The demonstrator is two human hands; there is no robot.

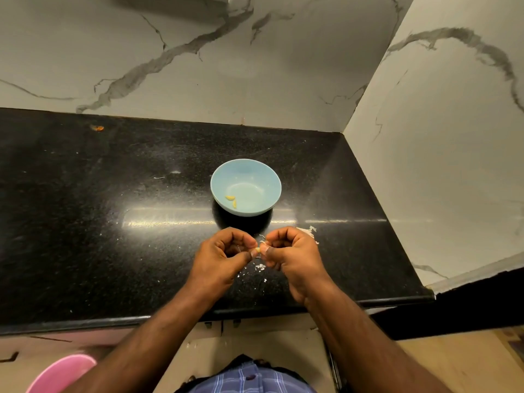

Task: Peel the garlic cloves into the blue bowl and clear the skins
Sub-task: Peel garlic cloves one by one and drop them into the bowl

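A black speckled countertop (113, 194) fills the middle of the view, backed by white marble-patterned wall panels (198, 66) that turn a corner on the right. At the lower left a pink tub (61, 373) is cut off by the frame edge, so only part of its rim shows. The blue bowl (246, 177) stands on the counter just beyond the hands, and two peeled yellowish cloves (232, 200) lie inside it near the front left wall.

The left hand (224, 255) and right hand (289, 251) meet close together over the counter's near part, both with fingers curled inward. Between their thumbs and fingertips they pinch a garlic clove (258, 250), of which only a small pale yellow sliver shows; the rest is hidden by the fingers. A thin strip near the right thumb is probably loose skin, though it is too small to be sure.

White garlic skins (307, 232) lie on the counter behind the right hand, partly covered by it, and smaller flakes (260, 267) are scattered below the hands.
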